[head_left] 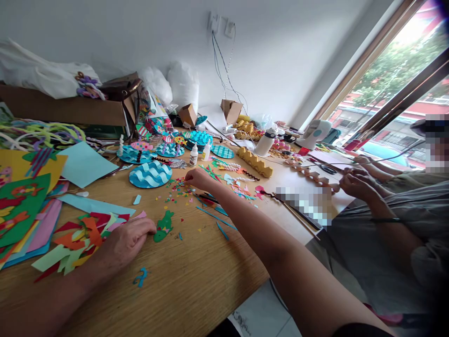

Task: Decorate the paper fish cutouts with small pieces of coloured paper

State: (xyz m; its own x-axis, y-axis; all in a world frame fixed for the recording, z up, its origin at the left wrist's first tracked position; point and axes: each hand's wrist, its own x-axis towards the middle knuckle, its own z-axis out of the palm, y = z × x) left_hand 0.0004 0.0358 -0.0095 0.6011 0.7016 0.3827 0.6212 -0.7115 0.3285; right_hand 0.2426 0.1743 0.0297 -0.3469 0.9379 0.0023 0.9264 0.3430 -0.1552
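My left hand (128, 238) rests on the table with its fingers curled together, the fingertips at the left edge of a green paper fish (163, 226) with small coloured pieces on it. Farther forward, my right hand (197, 179) has its fingers bent down and pinched at a scatter of tiny coloured paper bits (177, 189); what they hold is too small to make out. Behind these bits lies a blue disc with pale wavy strips (150, 174). Under my left wrist and beside it are coloured paper scraps (93, 234).
Two white glue bottles (193, 155) stand behind my right hand. Coloured paper sheets (38, 220) are stacked at the left. Blue paper strips (217, 217) and a blue cut-out (141, 277) lie nearby. At the right, a co-worker's hands (358, 182) are by an egg-carton strip (312, 177).
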